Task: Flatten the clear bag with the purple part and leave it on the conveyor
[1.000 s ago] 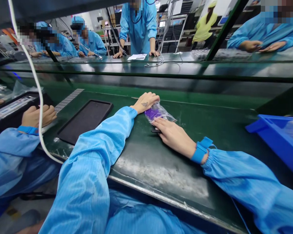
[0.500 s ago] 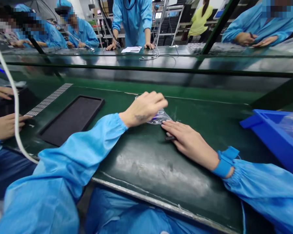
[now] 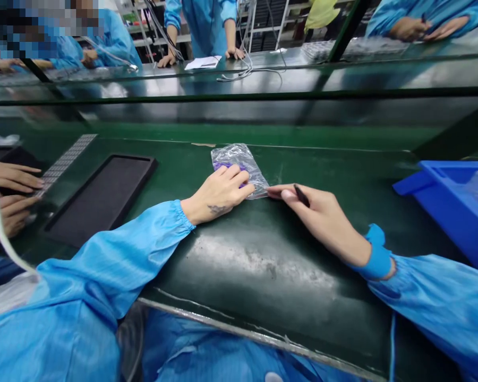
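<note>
A clear plastic bag (image 3: 239, 154) with something purple inside lies on the green work surface (image 3: 239, 244). My left hand (image 3: 219, 193) rests over the bag's near part, fingers curled down on it and hiding some of the purple content. At the bag's near right corner, the fingertips of my right hand (image 3: 316, 209) touch the plastic. That hand also holds a slim black tool (image 3: 301, 195), which sticks up between thumb and fingers; its exact kind I cannot make out. A blue band circles my right wrist.
Left of my arm lies a shallow black tray (image 3: 103, 196). Beyond it, a co-worker's hands (image 3: 11, 196) touch a gridded strip (image 3: 66, 162). A blue bin (image 3: 454, 207) holding clear plastic stands at right. A white cable (image 3: 3, 228) hangs at left.
My left hand has lowered and shifted left, uncovering the bag's far part. My right hand has turned from palm-down, so the black tool now points up. The view has tilted down.
</note>
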Tool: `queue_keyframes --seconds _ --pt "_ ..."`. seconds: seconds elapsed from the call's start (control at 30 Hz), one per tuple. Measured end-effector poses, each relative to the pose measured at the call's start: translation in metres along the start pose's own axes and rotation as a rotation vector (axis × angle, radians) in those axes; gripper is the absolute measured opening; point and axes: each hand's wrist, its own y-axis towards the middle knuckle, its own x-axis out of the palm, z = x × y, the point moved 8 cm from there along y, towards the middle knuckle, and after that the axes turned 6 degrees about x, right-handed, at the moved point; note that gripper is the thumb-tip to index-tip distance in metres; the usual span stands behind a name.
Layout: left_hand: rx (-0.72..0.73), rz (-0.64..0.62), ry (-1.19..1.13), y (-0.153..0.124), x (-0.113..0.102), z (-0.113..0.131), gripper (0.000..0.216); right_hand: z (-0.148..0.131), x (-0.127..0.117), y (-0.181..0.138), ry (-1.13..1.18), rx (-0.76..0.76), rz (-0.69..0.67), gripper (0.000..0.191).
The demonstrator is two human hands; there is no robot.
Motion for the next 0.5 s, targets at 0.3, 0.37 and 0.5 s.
queue_keyframes --seconds 0.3,0.37,0.5 --pt "0.076 0.028 -0.099 0.006 -0.008 0.026 0.03 0.02 -0.001 -0.009 0.631 0.437 0.02 0.018" --pt "0.033 0.027 -0.149 0.007 -0.008 0.029 0.027 0.021 0.001 -0.019 0.689 0.497 -0.021 0.02" --pt "-0.055 0.002 -0.285 0.007 -0.005 0.032 0.024 0.021 0.002 -0.037 0.734 0.531 -0.135 0.025"
